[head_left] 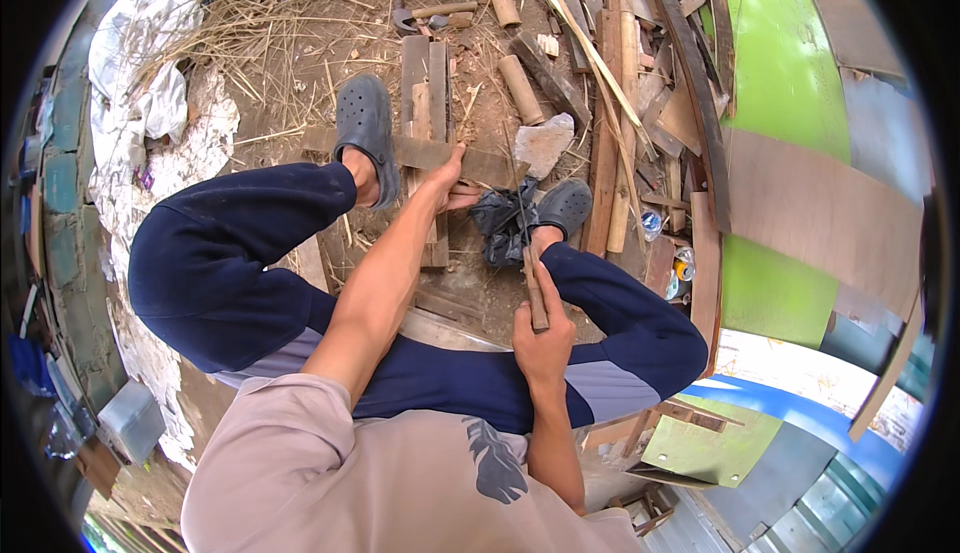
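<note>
A wooden board (475, 165) lies crosswise over other planks, with my left foot on its left part. My left hand (447, 181) grips this board near its right part, the thumb at its top edge and the fingers toward its lower edge. In my right hand (543, 331) is a long thin-bladed tool with a wooden handle (537, 298). Its blade (521, 215) points away from me and crosses the board's right end. Seen nearly edge-on, the blade could be a saw's or a machete's; I cannot tell. A crumpled black plastic bag (497, 221) sits beside the blade.
My dark clogs (364, 118) flank the work. Ahead lie a hammer (405, 19), bamboo pieces (520, 91) and a pale stone (543, 145). Long timbers (606, 133) and green sheets (780, 63) stand at right. Dry straw (265, 28) and white cloth (140, 63) lie at left.
</note>
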### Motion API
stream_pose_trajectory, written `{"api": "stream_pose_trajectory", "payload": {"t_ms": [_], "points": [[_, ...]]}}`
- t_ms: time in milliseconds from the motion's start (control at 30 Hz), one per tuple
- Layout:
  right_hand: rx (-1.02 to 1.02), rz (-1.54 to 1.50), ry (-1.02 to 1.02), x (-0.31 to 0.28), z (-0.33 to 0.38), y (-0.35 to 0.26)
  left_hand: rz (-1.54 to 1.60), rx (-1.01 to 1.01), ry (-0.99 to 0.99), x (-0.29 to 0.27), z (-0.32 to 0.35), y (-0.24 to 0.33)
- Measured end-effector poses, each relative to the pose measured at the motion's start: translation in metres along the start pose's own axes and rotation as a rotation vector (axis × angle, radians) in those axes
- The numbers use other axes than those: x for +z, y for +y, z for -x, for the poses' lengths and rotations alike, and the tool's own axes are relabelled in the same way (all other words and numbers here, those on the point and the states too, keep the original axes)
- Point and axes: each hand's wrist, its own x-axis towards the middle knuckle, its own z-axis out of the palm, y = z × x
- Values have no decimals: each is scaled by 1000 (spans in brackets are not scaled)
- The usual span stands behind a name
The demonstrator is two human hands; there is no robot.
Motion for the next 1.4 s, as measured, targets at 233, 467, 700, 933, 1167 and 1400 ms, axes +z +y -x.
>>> {"api": "stream_pose_trajectory", "payload": {"t_ms": [233,467,700,933,1167,1400], "points": [[-40,7,-19,-5,-5,2,-559,774,647,15,39,11],[-94,43,-60,0,-12,-8,-1155,1052,595,14,-9,16],[-32,129,-136,-6,6,-41,-1364,1051,436,2,-27,32],[86,148,-160,-17,4,-57,-1239,1066,402,1,-28,30],[174,129,-154,-17,8,-61,-1291,937,358,1,-14,37],[-20,166,-98,-5,10,-45,-1308,920,384,1,-23,38]]}}
